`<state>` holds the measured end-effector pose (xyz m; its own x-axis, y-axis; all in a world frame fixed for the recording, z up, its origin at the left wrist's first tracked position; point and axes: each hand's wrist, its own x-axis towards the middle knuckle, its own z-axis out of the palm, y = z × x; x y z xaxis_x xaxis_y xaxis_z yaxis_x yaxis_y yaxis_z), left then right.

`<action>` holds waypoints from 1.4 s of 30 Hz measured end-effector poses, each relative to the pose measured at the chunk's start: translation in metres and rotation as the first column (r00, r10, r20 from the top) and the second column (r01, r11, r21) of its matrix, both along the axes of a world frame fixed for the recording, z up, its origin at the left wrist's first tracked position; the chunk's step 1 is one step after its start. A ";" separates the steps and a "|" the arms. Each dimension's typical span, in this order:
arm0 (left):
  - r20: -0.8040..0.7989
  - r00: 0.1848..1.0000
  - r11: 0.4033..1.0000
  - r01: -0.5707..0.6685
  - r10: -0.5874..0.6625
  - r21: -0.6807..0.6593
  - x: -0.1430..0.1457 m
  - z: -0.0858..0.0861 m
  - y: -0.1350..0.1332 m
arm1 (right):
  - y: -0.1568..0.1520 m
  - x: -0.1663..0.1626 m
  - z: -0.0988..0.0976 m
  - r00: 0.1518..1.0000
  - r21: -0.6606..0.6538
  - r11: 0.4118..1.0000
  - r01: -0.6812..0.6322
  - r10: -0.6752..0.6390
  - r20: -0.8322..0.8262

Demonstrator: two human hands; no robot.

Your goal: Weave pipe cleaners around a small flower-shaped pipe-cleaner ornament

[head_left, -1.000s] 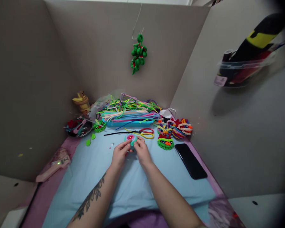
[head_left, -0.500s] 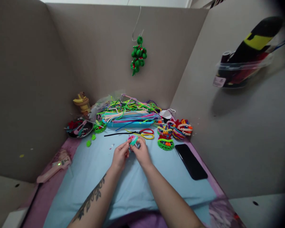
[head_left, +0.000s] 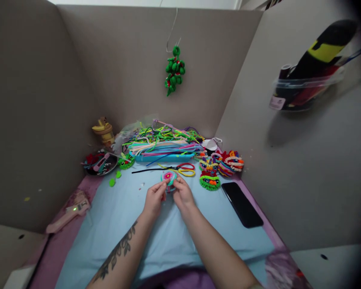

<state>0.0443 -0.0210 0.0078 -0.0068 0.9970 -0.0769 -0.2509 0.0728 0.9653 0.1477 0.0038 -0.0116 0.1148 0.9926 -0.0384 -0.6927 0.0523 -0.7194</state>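
Note:
A small round pipe-cleaner coil, pink in the middle with a turquoise rim, is held between my hands just above the blue cloth. My left hand pinches its left lower edge with thumb and fingers. From the right, my right hand grips the other side, its fingers partly behind the coil. Pale strands show below it between the hands. Right behind the coil lie scissors with red and yellow handles, beside a black pipe cleaner.
A blue tray of pipe cleaners stands at the back. Finished colourful pipe-cleaner figures and a black phone are on the right. At left are a pink glue gun, a dark bowl and green pieces.
The coil has turned so that its round pink-centred face shows more fully. My right hand has shifted slightly right and its fingers have moved along the rim.

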 end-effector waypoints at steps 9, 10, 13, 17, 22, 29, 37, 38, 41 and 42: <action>-0.060 0.997 0.997 -0.048 0.051 0.059 -0.007 -0.002 0.001 | -0.009 -0.005 0.013 0.996 -0.005 0.997 -0.079 0.079 0.040; -0.072 0.995 0.995 -0.066 0.071 0.071 -0.008 -0.002 0.002 | -0.009 -0.005 0.013 0.995 -0.010 0.996 -0.084 0.084 0.053; -0.121 0.985 0.987 -0.108 0.123 0.122 -0.010 0.001 0.003 | -0.007 -0.001 0.008 0.985 0.002 0.999 -0.043 0.042 0.167; -0.174 0.973 0.978 -0.122 0.152 0.171 -0.010 0.006 0.003 | -0.006 0.004 0.000 0.905 0.089 0.994 0.067 -0.098 0.413; -0.102 0.978 0.970 -0.160 0.181 0.183 -0.007 0.008 0.002 | -0.008 0.002 -0.001 0.805 0.138 0.986 0.094 -0.156 0.572; -0.056 0.964 0.941 -0.238 0.259 0.239 -0.005 0.006 0.002 | -0.010 0.001 -0.002 0.764 0.161 0.985 0.060 -0.149 0.628; 0.001 0.982 0.961 -0.186 0.190 0.204 -0.010 0.002 0.004 | -0.014 -0.001 0.002 0.789 0.159 0.986 0.048 -0.135 0.599; 0.004 0.985 0.968 -0.170 0.172 0.185 -0.011 0.002 0.005 | -0.014 -0.001 0.002 0.799 0.164 0.985 0.047 -0.136 0.585; -0.017 0.990 0.983 -0.134 0.138 0.129 -0.010 0.003 0.006 | -0.012 -0.001 0.000 0.831 0.169 0.985 0.032 -0.120 0.543; -0.032 0.990 0.984 -0.130 0.135 0.124 -0.010 0.003 0.006 | -0.012 -0.001 -0.002 0.839 0.163 0.986 0.021 -0.106 0.533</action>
<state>0.0345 -0.0155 0.0108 -0.1405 0.9889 0.0474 -0.2111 -0.0767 0.9745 0.1463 -0.0077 -0.0133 0.1380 0.9719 0.1908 -0.1894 0.2150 -0.9581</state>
